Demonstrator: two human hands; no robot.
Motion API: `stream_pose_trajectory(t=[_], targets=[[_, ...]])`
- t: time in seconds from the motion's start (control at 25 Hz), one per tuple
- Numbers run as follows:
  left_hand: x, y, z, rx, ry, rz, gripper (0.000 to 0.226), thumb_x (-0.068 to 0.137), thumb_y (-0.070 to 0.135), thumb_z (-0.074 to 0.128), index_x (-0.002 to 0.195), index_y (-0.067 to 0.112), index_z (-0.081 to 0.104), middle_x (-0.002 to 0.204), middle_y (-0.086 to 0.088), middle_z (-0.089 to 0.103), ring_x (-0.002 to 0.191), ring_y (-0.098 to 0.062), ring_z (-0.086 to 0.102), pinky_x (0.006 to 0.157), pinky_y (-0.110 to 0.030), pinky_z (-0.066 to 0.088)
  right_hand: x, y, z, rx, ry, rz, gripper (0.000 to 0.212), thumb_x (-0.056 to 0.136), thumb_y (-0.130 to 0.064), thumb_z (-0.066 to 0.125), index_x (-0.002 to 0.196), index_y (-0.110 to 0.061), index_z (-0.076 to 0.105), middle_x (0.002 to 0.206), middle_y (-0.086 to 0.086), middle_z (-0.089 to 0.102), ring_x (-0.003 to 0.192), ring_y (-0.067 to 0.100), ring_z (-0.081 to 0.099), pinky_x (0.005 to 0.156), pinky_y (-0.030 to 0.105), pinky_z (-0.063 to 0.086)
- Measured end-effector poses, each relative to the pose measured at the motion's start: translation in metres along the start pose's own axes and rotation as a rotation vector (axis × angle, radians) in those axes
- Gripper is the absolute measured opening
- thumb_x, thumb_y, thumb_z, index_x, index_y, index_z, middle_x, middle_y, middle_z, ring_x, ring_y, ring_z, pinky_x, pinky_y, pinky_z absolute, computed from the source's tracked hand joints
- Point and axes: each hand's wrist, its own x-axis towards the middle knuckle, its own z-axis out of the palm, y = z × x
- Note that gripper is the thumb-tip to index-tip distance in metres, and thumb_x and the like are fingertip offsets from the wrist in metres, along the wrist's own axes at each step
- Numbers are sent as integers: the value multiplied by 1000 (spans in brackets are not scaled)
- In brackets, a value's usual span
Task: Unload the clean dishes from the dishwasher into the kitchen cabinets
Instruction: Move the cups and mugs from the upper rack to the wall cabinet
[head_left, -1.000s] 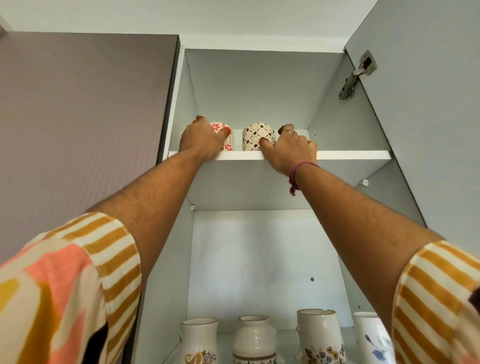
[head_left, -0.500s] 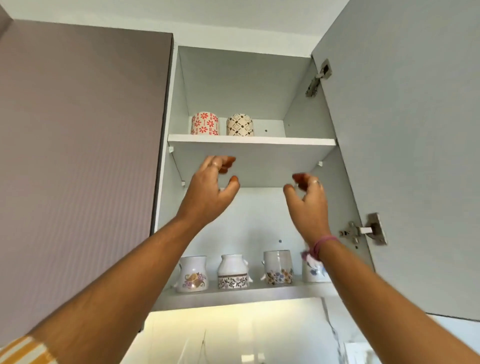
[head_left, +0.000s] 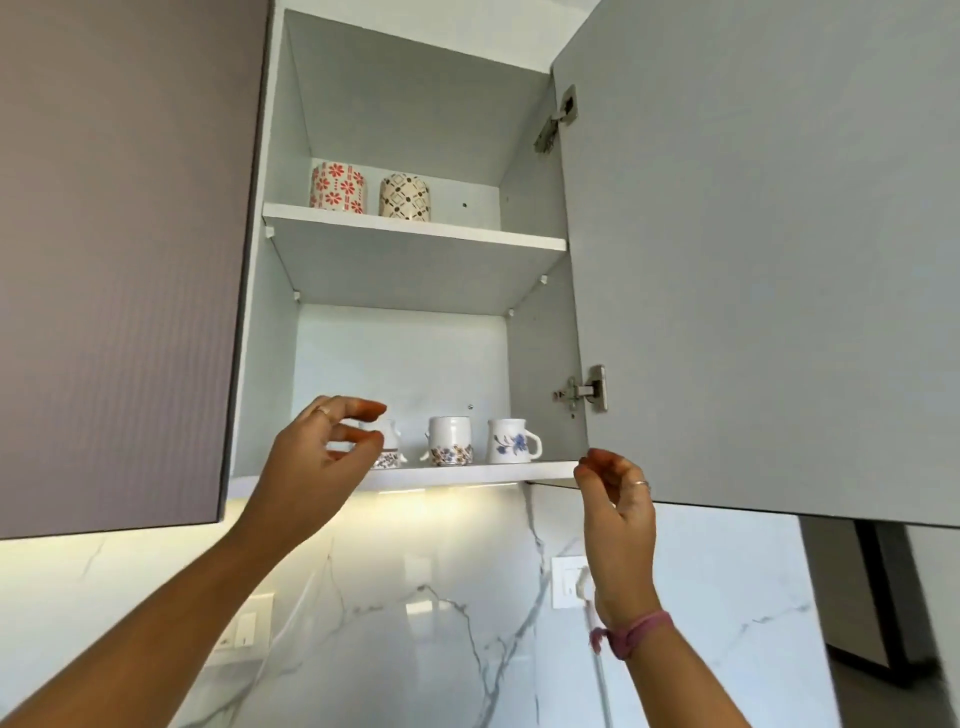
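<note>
We see two cups, red and brown, on the top shelf. Our left hand and right hand hang below, fingers loosely curled, grasping nothing.

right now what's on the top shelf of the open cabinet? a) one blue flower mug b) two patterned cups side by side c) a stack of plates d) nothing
b: the red-flower cup and the brown-diamond cup stand side by side on the top shelf.
</note>
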Motion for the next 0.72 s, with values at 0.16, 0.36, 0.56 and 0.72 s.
stream_pose_trajectory(t=[0.16,0.36,0.56,0.72], targets=[[-39,30,9,-82,51,-144,18,90,11,62,96,27,67,91,2,67,73,-5,59,56,-5,41,0,-27,-70,73,127,177,13,91,-14,60,102,-21,61,101,-5,64,101,14,59,89,24,44],[-90,78,35,-184,68,-319,15,86,18,66,93,30,72,90,-12,69,91,-26,65,94,-49,50,1,-60,-160,160,222,323,36,87,-21,67,119,-20,49,103,-5,59,104,13,56,95,29,41],[-131,143,57,-226,52,-347,15,78,23,66,89,30,73,84,3,73,90,-24,67,92,-48,51,-1,-103,-210,172,147,171,46,84,-15,71,124,-25,49,122,-8,57,114,7,55,89,20,41],[-137,182,55,-284,83,-330,20,90,5,59,93,20,72,80,-1,73,90,-21,68,92,-43,52,-7,-128,-210,133,47,51,53,82,-6,71,128,-22,51,119,-7,63,115,6,56,102,26,40]])
